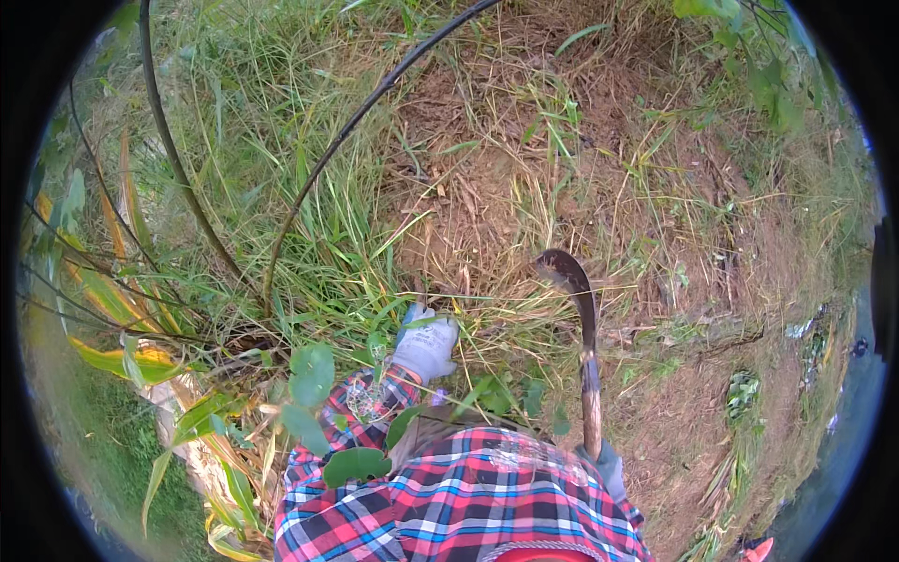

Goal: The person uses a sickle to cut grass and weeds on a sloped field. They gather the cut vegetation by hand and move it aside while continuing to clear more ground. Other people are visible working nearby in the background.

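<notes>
My left hand (427, 345), in a grey and blue work glove that bears writing, reaches into a clump of green grass (351, 281). Its fingers are partly hidden, so I cannot tell whether they close on the stems. On the right, my right hand (612, 472), also gloved and mostly behind the plaid sleeve, grips the wooden handle of a sickle (588, 337). The dark blade points away from me, its hooked tip curving left above cut and flattened grass (520, 316). A gap separates the blade from my left hand.
Two thin woody stems (337, 140) arch up at the left. Broad leaves (312, 372) hang close over my left arm. Yellowing long leaves (126, 362) stand at far left. Bare reddish soil (484, 183) with dry straw lies ahead. Green cuttings (741, 393) lie to the right.
</notes>
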`<state>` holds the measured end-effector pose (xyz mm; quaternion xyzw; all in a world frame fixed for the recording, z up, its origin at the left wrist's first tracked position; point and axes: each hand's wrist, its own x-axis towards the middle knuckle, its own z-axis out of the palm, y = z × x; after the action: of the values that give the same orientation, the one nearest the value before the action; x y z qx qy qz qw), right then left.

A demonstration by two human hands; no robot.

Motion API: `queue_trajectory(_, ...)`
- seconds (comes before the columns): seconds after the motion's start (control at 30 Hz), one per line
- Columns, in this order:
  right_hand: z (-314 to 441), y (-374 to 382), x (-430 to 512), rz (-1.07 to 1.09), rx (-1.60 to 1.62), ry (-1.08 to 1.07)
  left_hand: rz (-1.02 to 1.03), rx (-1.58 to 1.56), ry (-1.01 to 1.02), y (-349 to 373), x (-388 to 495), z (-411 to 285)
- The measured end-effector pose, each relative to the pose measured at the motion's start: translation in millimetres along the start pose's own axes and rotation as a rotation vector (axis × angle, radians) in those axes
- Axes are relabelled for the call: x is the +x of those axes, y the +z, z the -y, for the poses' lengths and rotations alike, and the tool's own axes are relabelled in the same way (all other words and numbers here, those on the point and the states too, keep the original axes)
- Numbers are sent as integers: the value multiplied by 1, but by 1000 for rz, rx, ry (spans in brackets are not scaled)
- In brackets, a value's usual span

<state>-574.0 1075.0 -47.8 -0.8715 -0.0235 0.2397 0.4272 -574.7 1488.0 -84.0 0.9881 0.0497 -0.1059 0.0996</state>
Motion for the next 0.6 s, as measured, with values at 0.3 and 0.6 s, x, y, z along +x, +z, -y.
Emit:
queue_trajectory(0.3, 123, 15, 118, -178, -634, -267, -83, 112, -3, 31, 8, 3)
queue_trajectory(0.6, 33, -25, 116, 36, -667, 141, -92, 172, -62, 43, 51, 9)
